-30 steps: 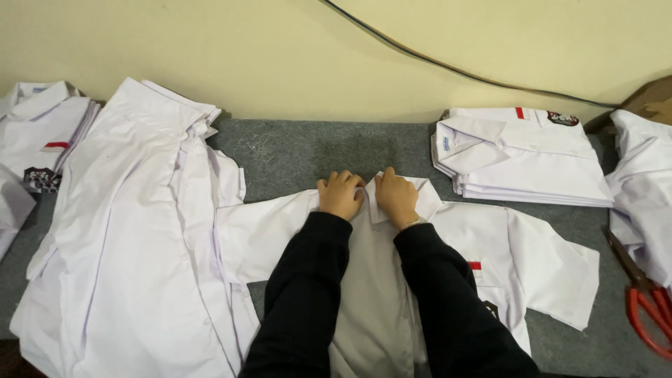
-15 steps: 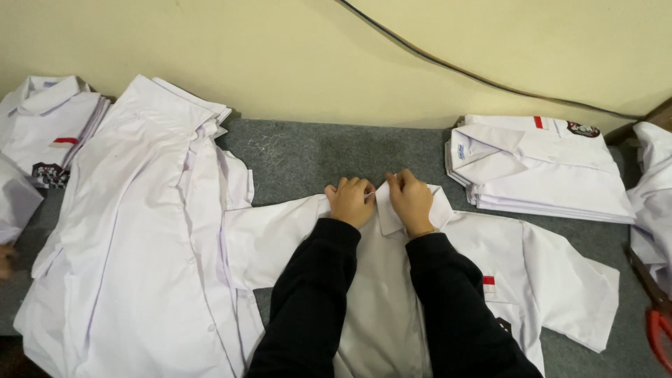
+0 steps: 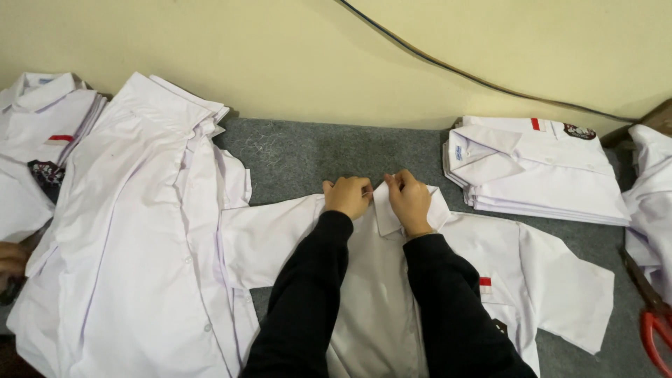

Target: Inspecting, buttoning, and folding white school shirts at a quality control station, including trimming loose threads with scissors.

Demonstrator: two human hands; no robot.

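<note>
The scene is seen through a single camera worn on the head, so no part of it is shared with a second view. The camera is aimed forward and steeply downward over a grey felt-covered table, and the cream wall behind it is taken in along the top of the frame. The view is close: both dark sleeves enter from the bottom edge, and the left hand and right hand are placed near the centre. The table is cut off at the left, right and bottom edges, where shirts and red scissors are only partly framed.
</note>
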